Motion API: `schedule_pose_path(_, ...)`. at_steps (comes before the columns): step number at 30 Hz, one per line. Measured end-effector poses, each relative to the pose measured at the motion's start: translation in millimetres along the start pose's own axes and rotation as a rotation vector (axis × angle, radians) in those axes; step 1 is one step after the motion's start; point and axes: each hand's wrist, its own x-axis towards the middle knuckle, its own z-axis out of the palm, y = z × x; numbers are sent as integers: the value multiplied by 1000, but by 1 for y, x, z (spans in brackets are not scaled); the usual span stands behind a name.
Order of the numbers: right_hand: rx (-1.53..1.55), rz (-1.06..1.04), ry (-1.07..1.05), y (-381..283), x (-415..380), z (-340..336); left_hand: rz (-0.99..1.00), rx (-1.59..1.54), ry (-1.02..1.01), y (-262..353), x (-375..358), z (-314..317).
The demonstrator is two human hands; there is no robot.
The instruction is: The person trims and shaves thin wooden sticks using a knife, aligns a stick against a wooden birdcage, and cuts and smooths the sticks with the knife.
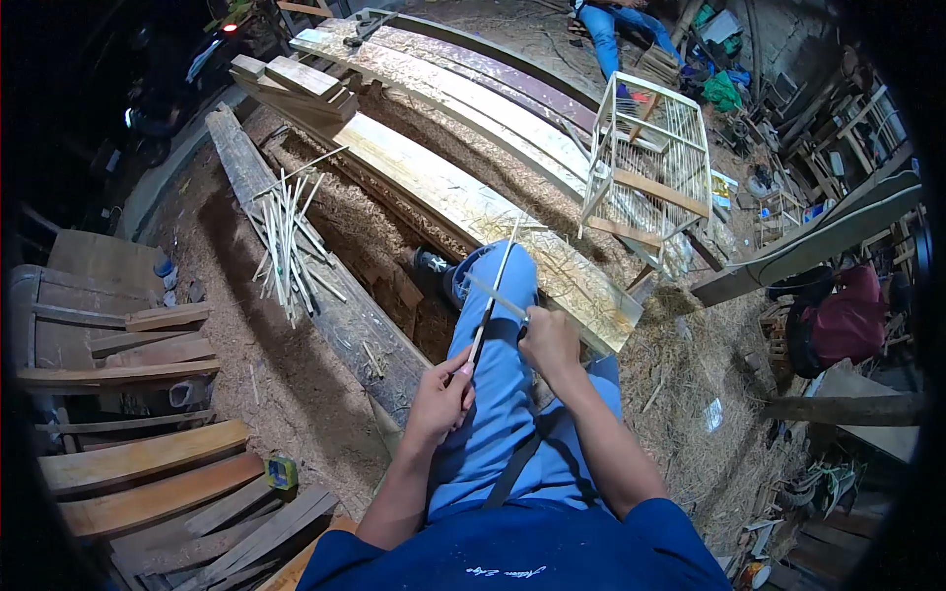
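My left hand point(440, 402) is closed around the lower end of a thin bamboo stick point(506, 258), which slants up and away over my raised knee. My right hand point(552, 345) grips a knife point(498, 297); its blade points left and crosses the stick above my thigh. A dark strip point(483, 330) runs beside the stick's lower part, on my jeans. On the weathered plank point(345, 295) to the left lies a loose pile of pale bamboo sticks point(286, 251).
A wooden birdcage point(645, 163) stands ahead to the right, by long pale boards point(424, 163). Stacked timber point(148, 458) and a yellow tape measure point(282, 472) are at lower left. Shavings cover the ground. Another person's legs point(611, 39) show at the top.
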Motion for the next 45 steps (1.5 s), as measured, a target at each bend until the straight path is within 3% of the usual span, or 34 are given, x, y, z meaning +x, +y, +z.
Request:
schedule_pose_path(2, -2, -89, -37, 2, -6, 1, -1, 17, -11, 6, -2, 3)
schedule_pose_path(10, -98, -154, -90, -1, -14, -6, 0, 57, 16, 11, -2, 14)
schedule_pose_path(16, -132, -165, -148, -10, -14, -14, 12, -89, 17, 4, 6, 16)
schedule_pose_path(24, -101, -224, -182, -4, -14, -11, 27, 23, 75, 3, 15, 20)
schedule_pose_path(40, -161, -170, -80, -8, -16, 14, 47, -175, 136, -16, 10, 19)
schedule_pose_path(45, -118, 5, -22, 10, 10, 16, 37, -154, 122, -25, -21, 13)
